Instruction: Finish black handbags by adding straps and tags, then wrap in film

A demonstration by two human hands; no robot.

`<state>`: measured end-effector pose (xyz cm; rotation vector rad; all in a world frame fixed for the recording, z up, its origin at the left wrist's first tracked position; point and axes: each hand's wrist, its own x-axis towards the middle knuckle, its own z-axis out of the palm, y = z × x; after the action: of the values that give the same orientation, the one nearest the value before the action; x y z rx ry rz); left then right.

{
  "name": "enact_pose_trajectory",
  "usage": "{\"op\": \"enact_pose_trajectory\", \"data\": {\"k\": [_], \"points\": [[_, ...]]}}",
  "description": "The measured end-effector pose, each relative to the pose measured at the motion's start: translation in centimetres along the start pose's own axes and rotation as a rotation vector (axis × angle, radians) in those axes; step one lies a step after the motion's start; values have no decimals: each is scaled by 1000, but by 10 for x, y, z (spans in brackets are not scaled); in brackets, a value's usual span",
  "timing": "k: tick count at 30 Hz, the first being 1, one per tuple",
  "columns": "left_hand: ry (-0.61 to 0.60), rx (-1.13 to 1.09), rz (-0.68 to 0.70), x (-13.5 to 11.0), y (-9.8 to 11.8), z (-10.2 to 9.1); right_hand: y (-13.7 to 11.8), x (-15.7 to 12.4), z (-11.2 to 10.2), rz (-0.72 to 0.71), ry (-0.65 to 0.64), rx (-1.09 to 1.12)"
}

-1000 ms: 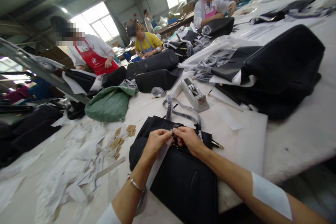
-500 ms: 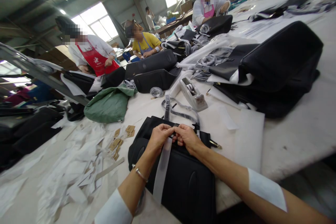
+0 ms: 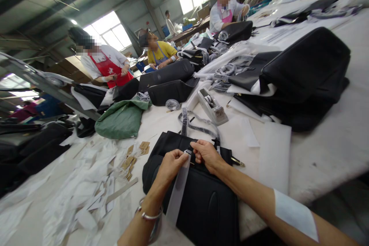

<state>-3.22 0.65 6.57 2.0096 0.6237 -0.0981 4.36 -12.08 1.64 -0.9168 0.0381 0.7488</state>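
Black bag (image 3: 201,188): lies flat on the bench (image 3: 317,165) directly in front of you, under both hands, its top end away from you. Your left hand (image 3: 171,165) pinches the upper end of a translucent strip (image 3: 179,190) between thumb and fingers; the rest of the strip hangs down across the bag's face toward you. Your right hand (image 3: 208,155) is closed in a narrow pinch just beside the left, apparently on a small dark tab (image 3: 190,147) near the bag's top. The contact there is small and partly covered by fingers, so I cannot tell whether the strip already goes around the tab or only meets it.

Handling notes: hold the tab steady with the right and let the left guide the strip, edges lined up before you press. Work with light fingertip pressure; the film looks thin and likely creases or twists if pulled askew. Mind the loose lower end, which could catch under your left wrist. Avoid tugging the wrapped strap (image 3: 184,123) beyond the top edge, or the gold zipper pull (image 3: 238,161) near your right wrist. Tape dispenser (image 3: 213,107) stands beyond the bag, clear of both hands.
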Motion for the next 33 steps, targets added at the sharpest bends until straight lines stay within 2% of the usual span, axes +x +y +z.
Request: {"op": "enact_pose_trajectory", "data": {"k": [3,8,17,19,22,25,29,33], "points": [[-34,-100,-44,9,1,1,0,0,0,5,-6,2],[-96,-302,-36,8,14,1,2,1,1,-15,28,-1],[-30,-323,-33,25,18,12,-2,-1,3,-22,45,-11],[-48,-325,-72,19,21,11,0,-1,3,-52,55,-12],[-147,-323,-154,1,24,4,4,-1,2,-92,46,-9],[-201,-279,-169,-14,23,-3,4,-1,1,-82,36,-22],[-125,-253,-178,-13,19,-1,4,0,0,-68,37,3],[-63,-368,-178,-1,15,9,6,2,-2,-66,14,8]]}}
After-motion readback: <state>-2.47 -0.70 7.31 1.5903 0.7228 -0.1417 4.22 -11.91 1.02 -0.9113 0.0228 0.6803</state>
